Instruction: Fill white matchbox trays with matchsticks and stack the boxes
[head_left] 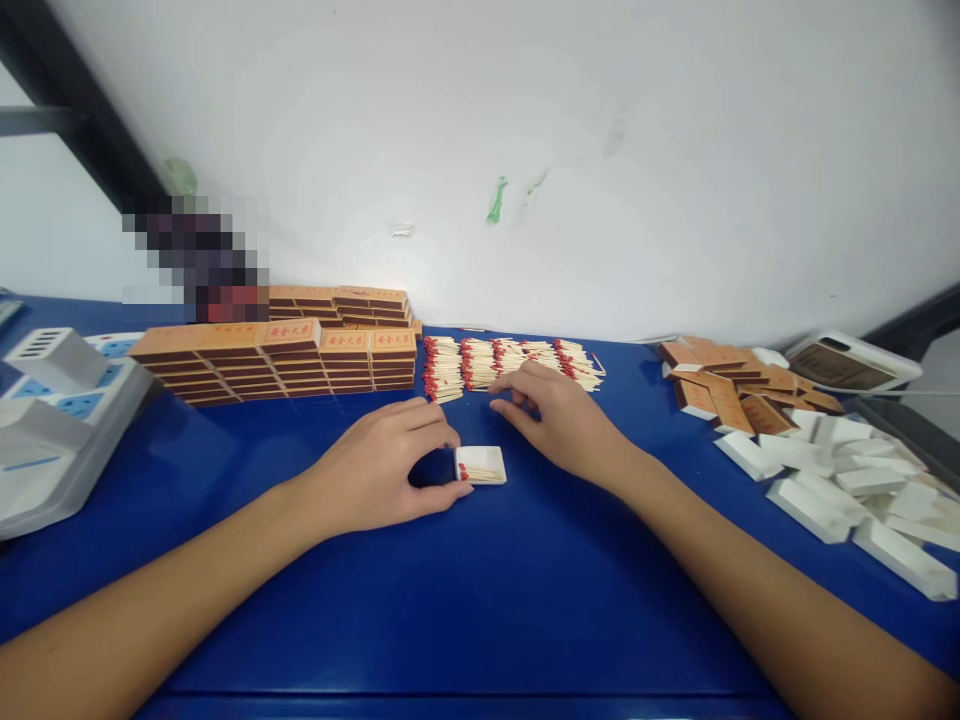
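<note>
White tray [480, 456] w/ red-tipped matches [484, 474] | L hand [379, 465] pinching tray end | R hand [564, 420] half-curled, hold unclear

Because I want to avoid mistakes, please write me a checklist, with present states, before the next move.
1. Left hand at the tray: ok, fingers at its left end.
2. Matches in tray point one way: ok, red heads at left.
3. Space left in tray: ok, far side is bare.
4. Right hand near the piles: ok.
5. Match in right hand: cannot tell, too small to make out.
</note>
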